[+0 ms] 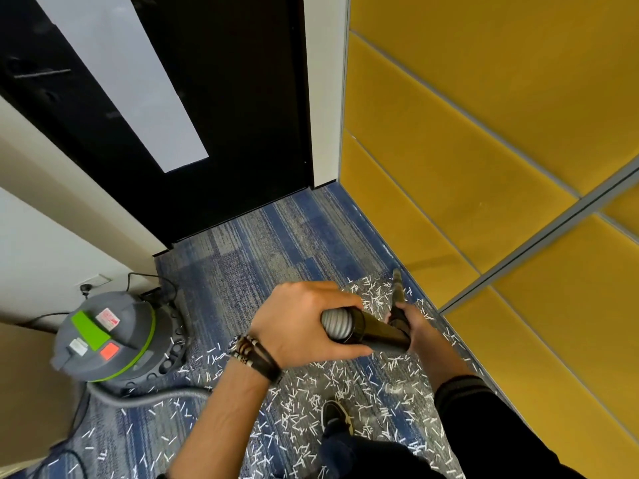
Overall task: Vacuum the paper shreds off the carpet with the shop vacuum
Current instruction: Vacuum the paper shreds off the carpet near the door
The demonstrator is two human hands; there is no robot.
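Person's shoe (pixel 334 417) and dark trouser leg stand at the near edge of the carpet (pixel 276 236), surrounded by paper shreds (pixel 380 392). Ahead of them, the left hand (pixel 304 321) is wrapped round the ribbed hose (pixel 333 323) where it enters the black wand (pixel 377 331). The right hand (pixel 413 328) is curled round the wand's far end, at the base of the crevice nozzle (pixel 397 283). The nozzle tip points at the carpet's right edge, close to the yellow wall panels (pixel 484 150). Whether it touches the pile cannot be told.

The shop vacuum (pixel 103 337) sits at the carpet's left edge by the white wall, with its hose trailing along the floor toward the person.

Progress, as judged: early. Shreds lie thick from the vacuum's base across to the right edge – nearly all of the near carpet is left to do. The far strip by the black door (pixel 224 115) shows none – whether it was ever littered cannot be told.
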